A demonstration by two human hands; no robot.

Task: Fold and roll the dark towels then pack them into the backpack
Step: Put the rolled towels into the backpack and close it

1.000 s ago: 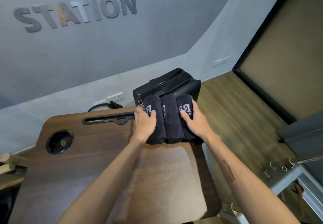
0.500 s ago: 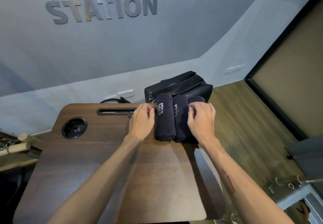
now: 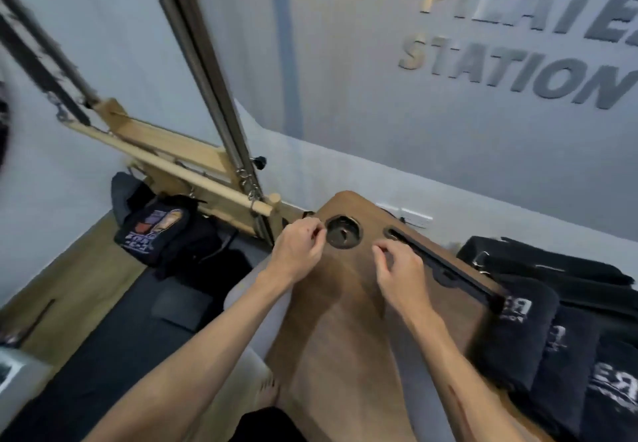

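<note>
Three rolled dark towels with white logos [image 3: 566, 338] lie side by side at the right end of the brown wooden table [image 3: 345, 338]. Behind them sits a black bag [image 3: 552, 269]. My left hand [image 3: 298, 248] hovers near the table's far left corner, fingers curled and holding nothing. My right hand [image 3: 400, 269] hovers over the tabletop beside the slot, fingers loosely bent and empty. Both hands are well away from the towels. A black backpack with a colourful print [image 3: 155, 231] rests on the floor at the left.
A round cup hole [image 3: 342, 231] and a long slot [image 3: 442, 262] are cut into the table's far side. A wooden pilates frame with metal poles [image 3: 193, 165] stands at the left. A dark mat [image 3: 121, 338] covers the floor below it.
Both hands have let go of the rolled towels and moved left across the table. The view has swung sharply left, so the towels now sit at the right edge and the printed backpack shows.
</note>
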